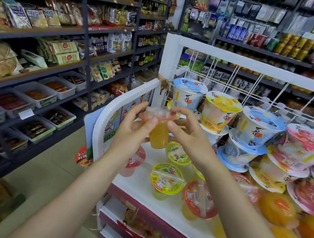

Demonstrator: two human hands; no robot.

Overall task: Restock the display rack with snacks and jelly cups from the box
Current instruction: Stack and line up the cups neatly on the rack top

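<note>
Fingers (173,125) of both hands pinch jelly cup (159,133).

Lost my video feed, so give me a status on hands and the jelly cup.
Left hand and right hand both pinching the orange jelly cup by its rim, above the white rack shelf. Shelf below has a free spot, nothing blocking.

Dark metal shelving (79,33) lines my left, packed with packets; more shelves (282,55) ahead; pale floor (48,168) below.
</note>
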